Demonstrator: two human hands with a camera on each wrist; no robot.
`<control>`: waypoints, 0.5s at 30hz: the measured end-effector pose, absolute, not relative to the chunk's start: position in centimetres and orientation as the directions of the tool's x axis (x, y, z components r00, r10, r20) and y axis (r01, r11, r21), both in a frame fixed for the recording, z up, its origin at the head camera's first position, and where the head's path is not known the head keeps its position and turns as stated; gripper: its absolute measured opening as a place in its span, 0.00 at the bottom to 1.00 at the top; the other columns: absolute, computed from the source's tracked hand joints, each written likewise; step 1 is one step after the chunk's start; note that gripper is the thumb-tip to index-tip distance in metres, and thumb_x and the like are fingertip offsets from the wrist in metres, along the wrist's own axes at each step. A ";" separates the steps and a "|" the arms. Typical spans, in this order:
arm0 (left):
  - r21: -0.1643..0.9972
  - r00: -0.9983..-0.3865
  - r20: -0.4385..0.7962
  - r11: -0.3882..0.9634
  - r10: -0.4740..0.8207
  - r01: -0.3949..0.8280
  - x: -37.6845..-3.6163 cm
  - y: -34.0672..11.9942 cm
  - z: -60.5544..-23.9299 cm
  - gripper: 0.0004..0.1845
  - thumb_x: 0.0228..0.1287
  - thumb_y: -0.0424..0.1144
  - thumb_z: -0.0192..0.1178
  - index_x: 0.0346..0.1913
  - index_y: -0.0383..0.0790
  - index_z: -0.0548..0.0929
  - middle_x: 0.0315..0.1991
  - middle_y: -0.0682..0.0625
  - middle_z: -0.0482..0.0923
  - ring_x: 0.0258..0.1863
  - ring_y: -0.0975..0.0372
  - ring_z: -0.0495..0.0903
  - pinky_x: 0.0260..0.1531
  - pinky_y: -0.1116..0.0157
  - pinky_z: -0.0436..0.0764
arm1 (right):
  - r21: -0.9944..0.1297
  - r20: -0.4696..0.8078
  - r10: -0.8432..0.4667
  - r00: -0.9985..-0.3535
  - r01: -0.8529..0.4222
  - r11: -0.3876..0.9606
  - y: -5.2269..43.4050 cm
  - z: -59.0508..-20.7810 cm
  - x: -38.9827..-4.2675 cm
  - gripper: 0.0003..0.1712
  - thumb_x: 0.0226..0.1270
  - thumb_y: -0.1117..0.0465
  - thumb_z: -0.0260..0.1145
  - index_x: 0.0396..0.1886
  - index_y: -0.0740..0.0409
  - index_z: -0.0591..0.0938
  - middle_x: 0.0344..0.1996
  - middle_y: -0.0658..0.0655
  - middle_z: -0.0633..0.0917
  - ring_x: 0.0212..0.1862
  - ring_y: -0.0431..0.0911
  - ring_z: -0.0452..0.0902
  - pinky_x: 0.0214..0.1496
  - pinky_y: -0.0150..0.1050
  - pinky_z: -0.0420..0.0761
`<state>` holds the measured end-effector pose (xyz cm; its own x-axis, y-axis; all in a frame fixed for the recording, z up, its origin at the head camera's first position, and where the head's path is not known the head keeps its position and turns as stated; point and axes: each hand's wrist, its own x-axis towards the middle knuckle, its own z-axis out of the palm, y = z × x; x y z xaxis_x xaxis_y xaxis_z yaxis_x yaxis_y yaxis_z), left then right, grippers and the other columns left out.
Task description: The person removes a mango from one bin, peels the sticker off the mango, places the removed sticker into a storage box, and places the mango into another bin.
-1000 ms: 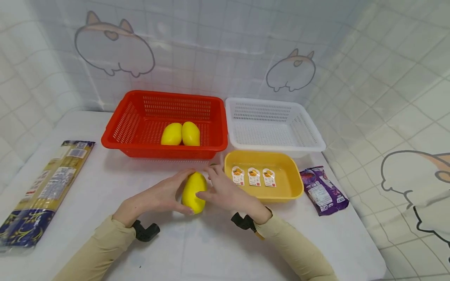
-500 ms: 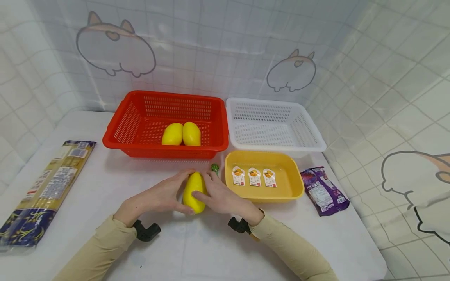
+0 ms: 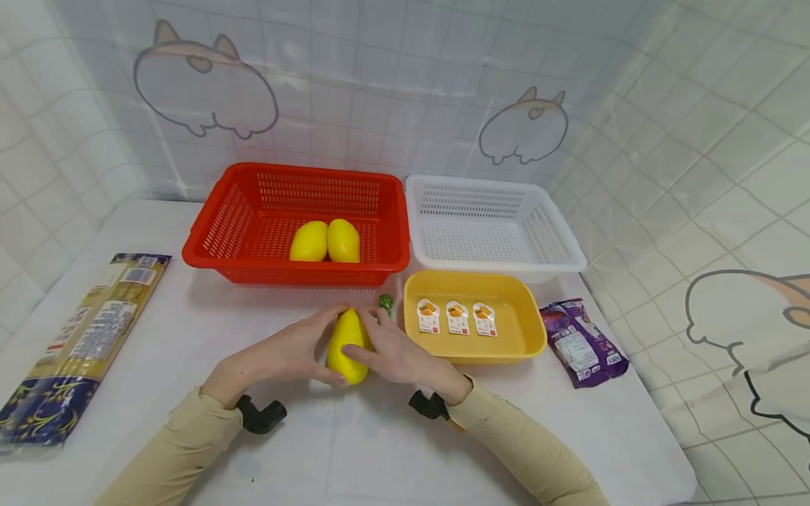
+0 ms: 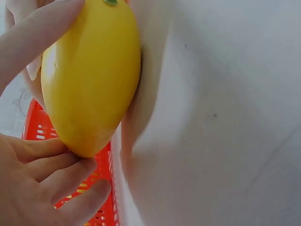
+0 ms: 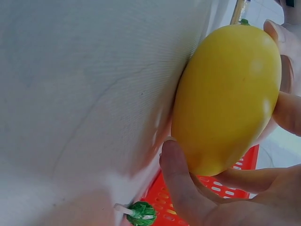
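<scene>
A yellow mango (image 3: 348,348) lies on the white tabletop between my two hands, its long side running away from me. My left hand (image 3: 287,351) holds it from the left, with the thumb near its close end and fingertips at the far end, as the left wrist view shows. My right hand (image 3: 401,348) grips it from the right, thumb laid over its upper side and fingers at the far end. A small green stem mark (image 5: 244,22) shows on the end toward me. Just beyond the right fingers lies a small green ball on a pale stick (image 5: 141,214), resembling a lollipop.
Behind the hands stands a red basket (image 3: 310,274) with two yellow mangoes (image 3: 344,241). Right of it is a white basket (image 3: 500,267). A yellow tray (image 3: 522,330) holds three mango-printed labels (image 3: 458,318). A purple snack bag (image 3: 583,344) lies right, a noodle packet (image 3: 95,337) left.
The right hand has shifted slightly left and closer around the mango, uncovering the small green ball beyond its fingers. The left hand and mango stay nearly in place.
</scene>
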<state>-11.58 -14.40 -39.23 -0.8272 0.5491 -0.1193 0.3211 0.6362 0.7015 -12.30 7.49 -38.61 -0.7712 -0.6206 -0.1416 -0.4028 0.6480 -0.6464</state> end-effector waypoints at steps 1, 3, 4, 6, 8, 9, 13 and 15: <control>0.702 -0.827 -0.117 0.635 0.550 0.323 -11.6 -14.4 -39.2 0.63 0.42 0.61 0.79 0.77 0.40 0.55 0.75 0.45 0.60 0.71 0.51 0.64 0.71 0.45 0.65 | -0.645 -0.146 -0.619 -0.772 -0.400 0.651 7.5 -38.6 -12.3 0.45 0.75 0.41 0.57 0.80 0.55 0.51 0.65 0.58 0.64 0.58 0.47 0.67 0.56 0.32 0.75; 0.704 -0.824 -0.114 0.631 0.554 0.326 -11.6 -14.4 -39.2 0.63 0.42 0.60 0.79 0.77 0.40 0.55 0.75 0.46 0.60 0.71 0.51 0.64 0.72 0.45 0.65 | -0.644 -0.152 -0.617 -0.772 -0.397 0.654 7.5 -38.6 -12.3 0.45 0.75 0.41 0.57 0.81 0.55 0.51 0.65 0.58 0.63 0.58 0.47 0.67 0.57 0.33 0.75; 0.706 -0.823 -0.114 0.629 0.556 0.327 -11.6 -14.5 -39.2 0.63 0.42 0.60 0.79 0.77 0.41 0.55 0.75 0.46 0.60 0.71 0.52 0.64 0.72 0.45 0.65 | -0.645 -0.153 -0.617 -0.772 -0.395 0.654 7.5 -38.6 -12.3 0.45 0.75 0.41 0.57 0.81 0.55 0.51 0.66 0.58 0.63 0.58 0.47 0.67 0.58 0.33 0.75; 0.710 -0.822 -0.118 0.626 0.557 0.323 -11.6 -14.5 -39.2 0.63 0.42 0.60 0.79 0.77 0.41 0.55 0.75 0.46 0.59 0.72 0.51 0.63 0.72 0.45 0.64 | -0.649 -0.154 -0.617 -0.771 -0.392 0.652 7.5 -38.5 -12.3 0.45 0.75 0.41 0.57 0.81 0.54 0.50 0.67 0.58 0.63 0.59 0.48 0.66 0.60 0.35 0.75; 0.713 -0.820 -0.125 0.625 0.558 0.317 -11.6 -14.5 -39.2 0.64 0.42 0.60 0.79 0.78 0.41 0.54 0.76 0.46 0.58 0.73 0.51 0.62 0.72 0.44 0.64 | -0.656 -0.152 -0.620 -0.769 -0.391 0.646 7.6 -38.5 -12.3 0.46 0.74 0.41 0.57 0.81 0.53 0.50 0.67 0.58 0.63 0.60 0.48 0.65 0.61 0.36 0.75; 0.712 -0.819 -0.128 0.627 0.559 0.317 -11.6 -14.5 -39.2 0.64 0.42 0.61 0.79 0.78 0.42 0.54 0.76 0.46 0.58 0.73 0.51 0.62 0.72 0.44 0.64 | -0.659 -0.151 -0.621 -0.769 -0.390 0.643 7.6 -38.5 -12.3 0.46 0.74 0.41 0.57 0.81 0.52 0.49 0.67 0.58 0.62 0.61 0.48 0.65 0.62 0.37 0.75; 0.707 -0.816 -0.147 0.636 0.558 0.308 -11.7 -15.0 -38.9 0.65 0.41 0.61 0.79 0.79 0.45 0.53 0.78 0.49 0.56 0.74 0.51 0.60 0.72 0.44 0.64 | -0.669 -0.144 -0.626 -0.766 -0.391 0.632 7.7 -38.5 -12.3 0.46 0.74 0.41 0.57 0.81 0.50 0.47 0.68 0.58 0.62 0.62 0.48 0.64 0.65 0.39 0.74; 0.700 -0.817 -0.149 0.643 0.557 0.311 -11.8 -15.5 -38.5 0.65 0.41 0.62 0.79 0.79 0.47 0.53 0.78 0.49 0.55 0.75 0.51 0.60 0.71 0.42 0.64 | -0.672 -0.144 -0.625 -0.767 -0.388 0.631 7.6 -38.5 -12.4 0.47 0.74 0.41 0.57 0.82 0.49 0.47 0.69 0.58 0.62 0.62 0.48 0.64 0.66 0.40 0.74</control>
<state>-11.78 -15.45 -38.45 -0.8170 0.5571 -0.1490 0.3106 0.6428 0.7002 -12.35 7.65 -38.46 -0.7670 -0.6252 -0.1441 -0.3882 0.6310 -0.6716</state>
